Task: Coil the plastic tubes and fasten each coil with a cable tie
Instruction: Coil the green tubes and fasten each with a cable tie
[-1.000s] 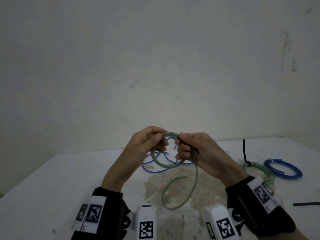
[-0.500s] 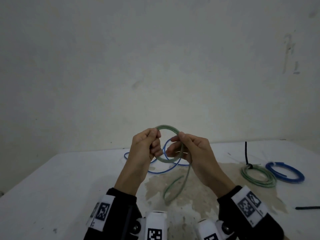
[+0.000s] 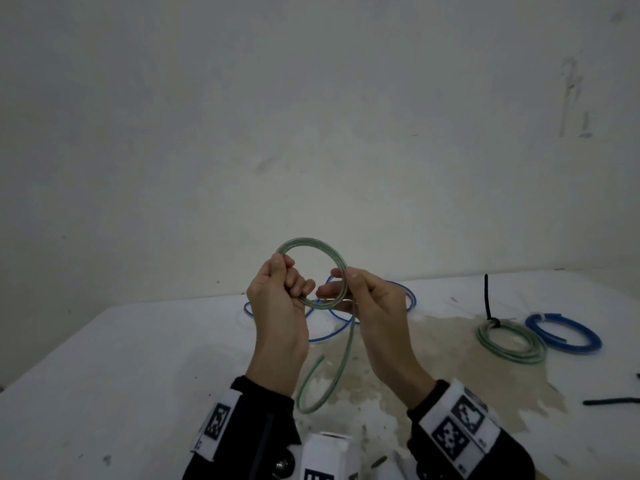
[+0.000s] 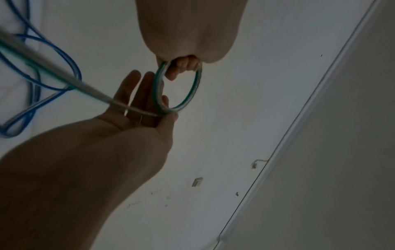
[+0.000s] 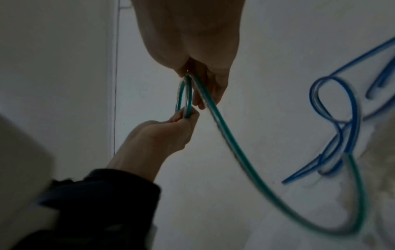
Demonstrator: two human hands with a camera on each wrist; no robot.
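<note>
From the head view, the left hand (image 3: 277,299) is gripping the green-striped clear plastic tube (image 3: 311,271), its upright ring held above the white table (image 3: 121,358). The right hand (image 3: 367,306) is pinching it with loose fingers, tail hanging down. Both wrist views are showing the same.

The left hand (image 3: 277,306) hides part of the green tube (image 3: 311,247); a black cable tie (image 3: 613,400) runs off the right edge.
</note>
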